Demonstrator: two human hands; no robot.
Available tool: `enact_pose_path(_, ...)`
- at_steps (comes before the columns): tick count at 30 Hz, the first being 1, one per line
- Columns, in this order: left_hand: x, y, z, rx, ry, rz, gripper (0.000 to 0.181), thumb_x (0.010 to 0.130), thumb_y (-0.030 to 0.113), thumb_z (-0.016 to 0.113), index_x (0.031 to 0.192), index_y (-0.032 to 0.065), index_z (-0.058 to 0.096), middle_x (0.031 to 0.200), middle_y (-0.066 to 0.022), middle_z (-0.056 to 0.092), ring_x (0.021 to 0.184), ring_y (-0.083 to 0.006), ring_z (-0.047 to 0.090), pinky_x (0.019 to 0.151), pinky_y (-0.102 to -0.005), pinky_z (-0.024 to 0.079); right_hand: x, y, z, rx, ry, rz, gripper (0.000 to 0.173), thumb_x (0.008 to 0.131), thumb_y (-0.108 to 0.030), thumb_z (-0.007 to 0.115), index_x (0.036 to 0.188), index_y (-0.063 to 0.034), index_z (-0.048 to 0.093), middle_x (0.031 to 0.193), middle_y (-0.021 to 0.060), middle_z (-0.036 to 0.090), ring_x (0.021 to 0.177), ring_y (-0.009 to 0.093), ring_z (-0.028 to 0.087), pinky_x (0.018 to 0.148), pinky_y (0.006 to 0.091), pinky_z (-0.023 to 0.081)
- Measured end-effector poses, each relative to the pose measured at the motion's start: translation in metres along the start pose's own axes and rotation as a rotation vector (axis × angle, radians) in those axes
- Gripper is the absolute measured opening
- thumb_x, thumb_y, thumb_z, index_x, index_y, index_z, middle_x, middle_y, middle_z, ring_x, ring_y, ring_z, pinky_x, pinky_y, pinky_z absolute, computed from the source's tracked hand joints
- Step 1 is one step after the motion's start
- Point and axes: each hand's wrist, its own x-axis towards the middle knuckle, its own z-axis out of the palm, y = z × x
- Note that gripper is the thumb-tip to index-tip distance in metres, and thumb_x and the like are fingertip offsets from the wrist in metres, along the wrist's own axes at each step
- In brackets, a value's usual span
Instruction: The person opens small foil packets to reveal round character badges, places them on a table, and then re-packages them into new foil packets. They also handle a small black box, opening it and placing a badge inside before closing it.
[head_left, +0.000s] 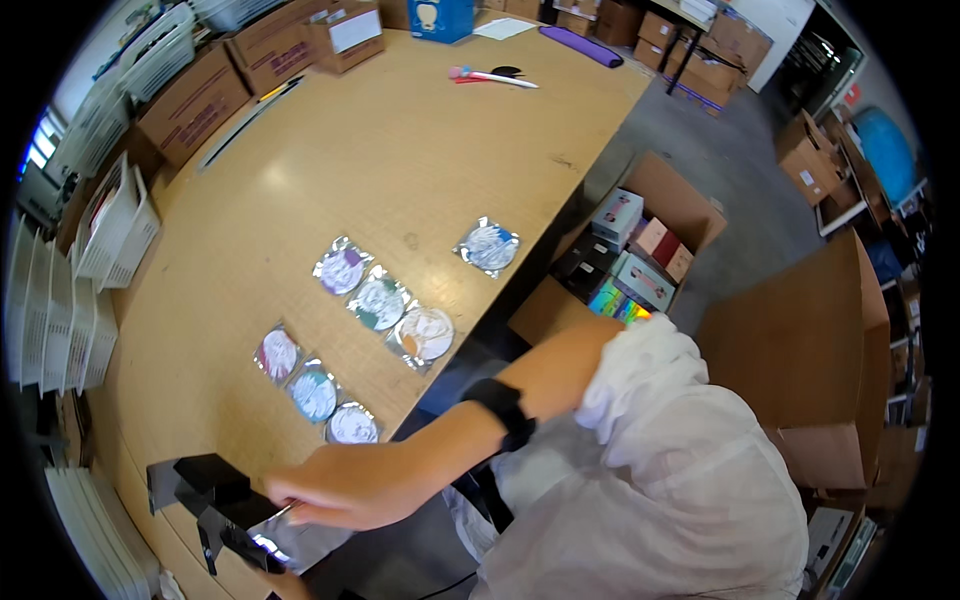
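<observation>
My right hand (337, 487), on the arm with a black wristband (506, 414), pinches a silver foil packet (311, 544) at the mouth of an open black carton (217, 487). The carton's flaps stand spread. Only a small part of my left hand (289, 583) shows at the lower edge, holding the carton from below. Round items in clear plastic sleeves lie on the wooden table: a row with a purple one (343, 268), a green one (379, 302) and an orange one (422, 335); a nearer row with red (277, 354), teal (313, 391) and whitish (352, 424) ones. A blue one (487, 247) lies apart.
An open cardboard box (551, 311) of small cartons stands beside the table (420, 172), near a larger cardboard box (795, 360). White plastic baskets (116, 225) and cardboard boxes (195, 105) line the far side. A white pen (510, 79) and a purple roll (581, 46) lie farther along.
</observation>
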Motion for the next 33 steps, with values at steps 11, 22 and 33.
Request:
enact_pose_path(11,-0.088,0.049,0.076,0.032,0.450,0.511,0.024,0.079,0.007,0.064,0.099,-0.0023,0.053,0.091,-0.0136,0.059,0.080,-0.0222,0.057,0.074,-0.0314,0.046,-0.126,0.007,-0.081,-0.015,0.140,0.423,0.025,0.084,-0.009,0.056,0.106,-0.0031,0.044,0.084,0.0100,0.061,0.062,0.012,0.058,0.054,0.0251,0.043)
enact_pose_path(22,-0.092,0.141,0.216,-0.513,-0.866,-0.047,0.060,0.079,0.016,0.066,0.126,-0.0053,0.036,0.119,-0.0139,0.047,0.104,-0.0208,0.052,0.086,-0.0328,0.046,-0.147,-0.004,-0.106,-0.032,0.049,0.436,0.029,0.080,-0.005,0.060,0.107,-0.0015,0.049,0.088,0.0107,0.061,0.070,0.017,0.063,0.058,0.0271,0.048)
enact_pose_path(33,-0.085,0.157,0.246,-0.558,-1.004,-0.259,0.028,0.089,0.006,0.051,0.115,-0.0062,0.048,0.101,-0.0087,0.058,0.090,-0.0148,0.058,0.076,-0.0292,0.053,-0.155,0.012,-0.114,0.175,0.246,0.455,0.020,0.086,-0.002,0.051,0.106,0.0003,0.052,0.092,0.0057,0.060,0.075,0.006,0.057,0.063,0.0218,0.048)
